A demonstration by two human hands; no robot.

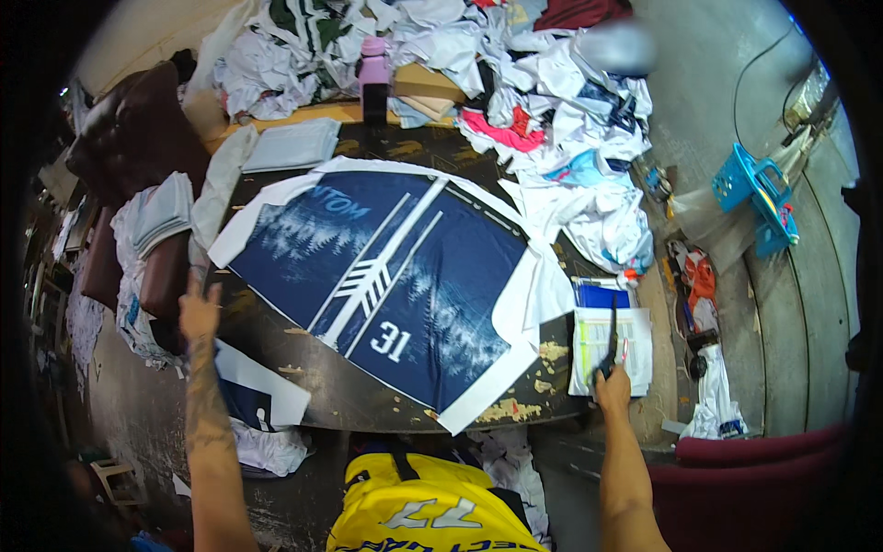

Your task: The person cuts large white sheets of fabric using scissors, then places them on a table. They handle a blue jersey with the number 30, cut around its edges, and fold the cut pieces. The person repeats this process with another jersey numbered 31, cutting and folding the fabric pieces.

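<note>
A navy printed fabric panel [386, 276] with white stripes and a pale tree pattern lies flat across the dark table [303, 363]. White margins run along several of its sides. My left hand [199, 311] is at the table's left side, fingers apart and holding nothing, just off the panel's left corner. On the right, my right hand [612, 385] grips black scissors [612, 336], blades pointing away from me. The scissors are above a stack of papers [635, 345] with a blue item [602, 296] at its far end.
White and coloured fabric scraps [570, 120] are heaped along the far and right sides. A pink-topped bottle [374, 69] stands at the back beside a cardboard piece [428, 85]. Folded cloth [166, 207] rests on a maroon chair [124, 129]. A blue basket [754, 193] hangs at right.
</note>
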